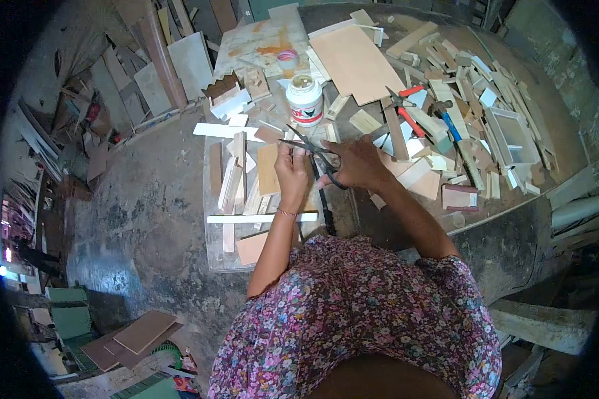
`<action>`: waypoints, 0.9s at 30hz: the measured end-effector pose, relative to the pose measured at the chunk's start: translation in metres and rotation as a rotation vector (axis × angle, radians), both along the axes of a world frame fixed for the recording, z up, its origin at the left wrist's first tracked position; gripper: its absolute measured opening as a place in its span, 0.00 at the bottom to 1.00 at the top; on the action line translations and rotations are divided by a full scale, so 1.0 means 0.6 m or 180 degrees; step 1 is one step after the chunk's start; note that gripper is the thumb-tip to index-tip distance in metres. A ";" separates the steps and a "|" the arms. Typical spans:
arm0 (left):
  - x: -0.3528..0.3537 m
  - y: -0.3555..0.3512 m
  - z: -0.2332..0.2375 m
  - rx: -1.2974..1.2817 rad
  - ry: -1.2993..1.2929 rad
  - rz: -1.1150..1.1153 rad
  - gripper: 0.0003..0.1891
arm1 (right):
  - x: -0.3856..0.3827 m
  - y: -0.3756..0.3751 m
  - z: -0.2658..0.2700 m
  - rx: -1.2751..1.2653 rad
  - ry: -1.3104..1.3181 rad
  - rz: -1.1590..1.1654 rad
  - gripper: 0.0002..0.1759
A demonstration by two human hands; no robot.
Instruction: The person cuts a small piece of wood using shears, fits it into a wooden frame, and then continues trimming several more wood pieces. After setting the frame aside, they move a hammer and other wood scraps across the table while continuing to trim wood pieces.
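My right hand (357, 163) grips a pair of scissors (317, 149) by the dark handles. Their blades are spread and point up and to the left, across the fingertips of my left hand (291, 174). That hand is closed in a pinch around something small and pale, too small to make out. Just beyond the blades stands an open white jar (305, 101) with a red label. Under and beside my left wrist lie wooden strips (231, 178), a yellowish wood piece (268, 170) and a long white strip (262, 218).
Pliers with red handles (414, 122) and a hammer with a blue grip (451, 126) lie among a heap of wood scraps (476, 93) at the right. A brown board (356, 63) lies behind the jar, near a small round tub (287, 60). More boards (146, 330) are at lower left.
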State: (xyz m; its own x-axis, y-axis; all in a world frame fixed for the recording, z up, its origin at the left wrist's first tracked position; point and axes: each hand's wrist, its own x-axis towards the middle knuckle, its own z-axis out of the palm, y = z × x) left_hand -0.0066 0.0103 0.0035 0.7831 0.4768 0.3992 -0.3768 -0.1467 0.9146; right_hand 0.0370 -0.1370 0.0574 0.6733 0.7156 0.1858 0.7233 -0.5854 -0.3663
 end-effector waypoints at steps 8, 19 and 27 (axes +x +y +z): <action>-0.005 0.001 -0.005 0.0123 0.0036 0.0073 0.02 | 0.007 0.007 -0.034 -0.0106 -0.0220 -0.0105 0.48; 0.002 0.000 -0.004 -0.0019 -0.0009 0.0085 0.03 | 0.008 0.002 -0.028 0.0288 0.0095 -0.0241 0.52; 0.003 -0.001 -0.013 0.0217 -0.0109 0.0219 0.03 | -0.010 0.008 -0.003 0.0093 0.0241 -0.0213 0.56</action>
